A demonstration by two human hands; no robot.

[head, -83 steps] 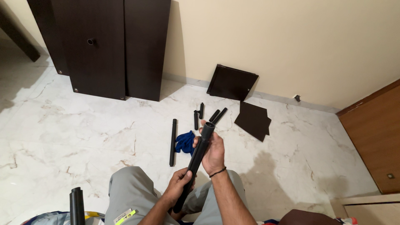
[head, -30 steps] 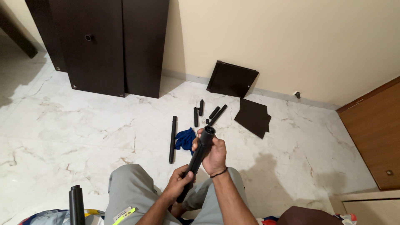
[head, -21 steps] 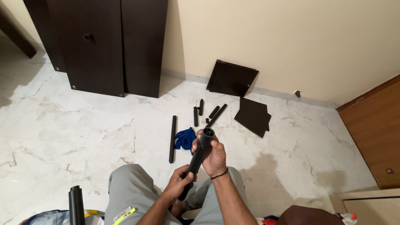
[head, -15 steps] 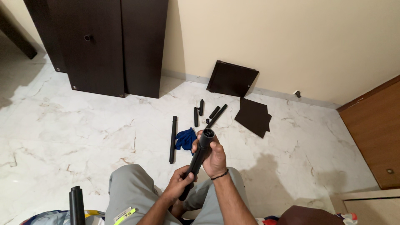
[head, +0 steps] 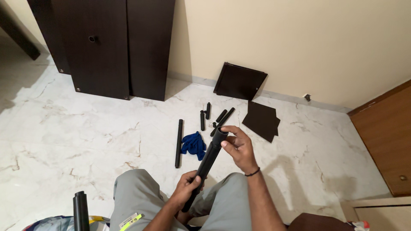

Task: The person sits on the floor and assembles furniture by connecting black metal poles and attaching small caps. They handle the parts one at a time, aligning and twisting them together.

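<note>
Black tube (head: 208, 159) is gripped low by the left hand (head: 187, 188); its upper end is pinched by the right hand (head: 239, 147). Blue cloth (head: 193, 144) lies just beyond.

Only a few such things show from where I sit. A small white label (head: 130, 219) with a bright yellow-green stripe lies against my left trouser leg at the bottom edge of the view. Just left of it, at the bottom left corner, sits a crumpled, patterned plastic bag (head: 51, 223) in pale grey-blue with a touch of yellow. I see no signs and no screens.
</note>
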